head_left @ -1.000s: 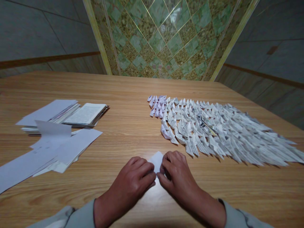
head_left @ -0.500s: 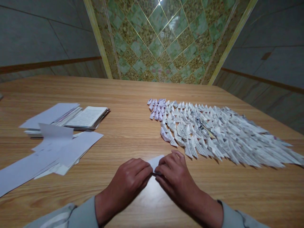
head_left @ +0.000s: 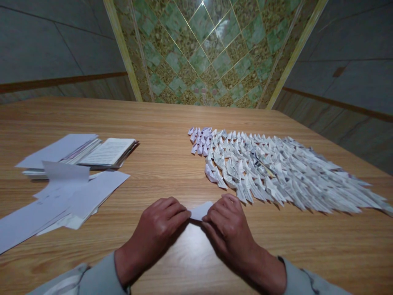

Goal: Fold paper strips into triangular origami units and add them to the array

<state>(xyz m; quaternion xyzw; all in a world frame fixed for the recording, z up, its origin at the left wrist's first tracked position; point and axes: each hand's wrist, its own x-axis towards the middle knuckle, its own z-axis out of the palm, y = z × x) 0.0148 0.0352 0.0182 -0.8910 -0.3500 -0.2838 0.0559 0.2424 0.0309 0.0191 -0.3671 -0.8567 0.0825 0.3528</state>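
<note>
Paper pinched between two bare hands, that's the whole scene on this wooden table (head_left: pixel 166 262). The white paper piece (head_left: pixel 200 211) sits near the table's front edge, right between the hands, folded or not I honestly can't tell from this angle. The left hand (head_left: pixel 152 237) has its fingertips on the paper's left end, and the right hand (head_left: pixel 230 233) grips the right end, so the two hands are close together and clamped on it.

Just past the right hand there's a huge layout of folded paper units (head_left: pixel 276 172), packed in tight overlapping rows, mostly printed white with a lilac patch (head_left: pixel 200 141) at the far left corner. Well off to the left sits an open book (head_left: pixel 107 152) on top of a messy stack, with loose white sheets (head_left: pixel 82 196) fanned out in front of it and hanging over the table edge. Gray sleeves (head_left: pixel 101 278) show at both wrists, and a green marble-look panel (head_left: pixel 199 53) fills the wall ahead.
</note>
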